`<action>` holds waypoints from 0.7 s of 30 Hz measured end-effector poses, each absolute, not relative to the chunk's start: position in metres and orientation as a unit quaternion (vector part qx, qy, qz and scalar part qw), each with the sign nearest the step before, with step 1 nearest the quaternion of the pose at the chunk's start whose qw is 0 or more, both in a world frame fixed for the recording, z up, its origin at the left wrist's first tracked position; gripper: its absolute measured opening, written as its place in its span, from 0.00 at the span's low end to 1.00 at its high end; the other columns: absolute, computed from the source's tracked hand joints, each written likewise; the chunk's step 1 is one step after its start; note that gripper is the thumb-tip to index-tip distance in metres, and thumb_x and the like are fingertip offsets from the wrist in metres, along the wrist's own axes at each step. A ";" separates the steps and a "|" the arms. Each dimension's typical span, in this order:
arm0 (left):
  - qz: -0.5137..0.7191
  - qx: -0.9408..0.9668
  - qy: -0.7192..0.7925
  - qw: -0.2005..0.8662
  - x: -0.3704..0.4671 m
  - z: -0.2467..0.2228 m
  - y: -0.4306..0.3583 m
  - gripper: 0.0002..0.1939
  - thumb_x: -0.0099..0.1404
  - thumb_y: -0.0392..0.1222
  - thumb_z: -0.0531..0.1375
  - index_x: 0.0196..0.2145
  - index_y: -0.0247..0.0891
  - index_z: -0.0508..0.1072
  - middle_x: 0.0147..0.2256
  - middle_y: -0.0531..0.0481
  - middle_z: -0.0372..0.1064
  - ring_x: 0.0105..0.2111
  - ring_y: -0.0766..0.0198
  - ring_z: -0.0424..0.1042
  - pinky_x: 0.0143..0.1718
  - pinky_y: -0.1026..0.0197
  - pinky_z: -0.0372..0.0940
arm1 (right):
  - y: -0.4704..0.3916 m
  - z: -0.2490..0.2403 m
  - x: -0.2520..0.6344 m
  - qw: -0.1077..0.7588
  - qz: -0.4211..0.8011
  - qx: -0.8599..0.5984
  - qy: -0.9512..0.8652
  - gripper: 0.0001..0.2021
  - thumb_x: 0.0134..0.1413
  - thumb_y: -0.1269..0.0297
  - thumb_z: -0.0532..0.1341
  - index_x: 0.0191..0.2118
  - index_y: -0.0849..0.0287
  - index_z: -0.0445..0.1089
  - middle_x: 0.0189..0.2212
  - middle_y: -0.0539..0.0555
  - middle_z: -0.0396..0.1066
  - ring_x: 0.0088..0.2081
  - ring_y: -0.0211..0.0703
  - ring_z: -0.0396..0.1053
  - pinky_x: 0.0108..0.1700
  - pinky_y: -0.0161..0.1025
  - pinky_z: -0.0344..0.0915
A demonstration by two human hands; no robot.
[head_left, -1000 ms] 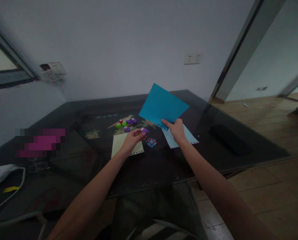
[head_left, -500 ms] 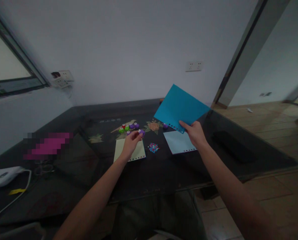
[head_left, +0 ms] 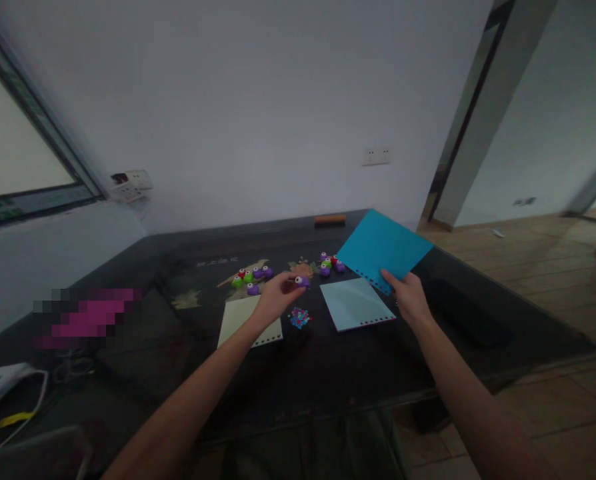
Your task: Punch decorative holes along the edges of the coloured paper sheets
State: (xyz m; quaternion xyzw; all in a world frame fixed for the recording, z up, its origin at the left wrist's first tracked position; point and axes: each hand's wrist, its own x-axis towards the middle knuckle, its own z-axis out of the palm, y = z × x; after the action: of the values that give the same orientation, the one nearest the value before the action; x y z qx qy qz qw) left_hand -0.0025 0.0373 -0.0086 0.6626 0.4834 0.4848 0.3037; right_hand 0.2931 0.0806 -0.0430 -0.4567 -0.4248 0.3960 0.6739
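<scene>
My left hand [head_left: 277, 295] pinches a small purple toy with a white eye [head_left: 302, 282] above the table's middle. Between thumb and fingers, my right hand [head_left: 409, 293] grips a blue punched sheet [head_left: 384, 247] by its lower edge, tilted over the right side. A pale yellow sheet with a row of holes [head_left: 232, 319] lies under my left forearm. Near my right hand is a light blue punched sheet [head_left: 355, 303]. Small pink and blue pieces [head_left: 299, 318] form a pile between these two sheets. Purple, green and red toys sit in a left cluster [head_left: 249, 275] and a right cluster [head_left: 329, 264].
The dark table [head_left: 318, 373] has painted flowers. A brown roll-like object [head_left: 330, 220] lies at its back edge, and a long black object [head_left: 465, 313] on the right. At left are scissors [head_left: 73, 365], a white power strip [head_left: 2, 383] with a cord, and a blurred pink item [head_left: 95, 317].
My left hand has moved right with the purple toy, away from the left cluster. My right hand has lowered the blue sheet and shifted it right, uncovering the right cluster. The view has shifted.
</scene>
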 end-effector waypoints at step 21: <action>0.309 0.677 0.645 0.176 0.047 -0.064 0.177 0.10 0.52 0.35 0.62 0.35 0.34 0.74 0.37 0.40 0.73 0.38 0.56 0.70 0.42 0.58 0.60 | 0.078 -0.033 0.298 0.715 0.362 -0.445 -0.399 0.17 0.34 0.58 0.68 0.33 0.62 0.72 0.34 0.58 0.75 0.32 0.45 0.72 0.42 0.47 0.68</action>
State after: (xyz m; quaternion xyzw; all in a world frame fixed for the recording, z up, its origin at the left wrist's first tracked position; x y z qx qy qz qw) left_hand 0.0472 0.1773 -0.0639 0.6766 0.6446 0.3091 0.1763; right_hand 0.2985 0.0776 -0.0328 -0.4453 -0.3985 0.3625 0.7152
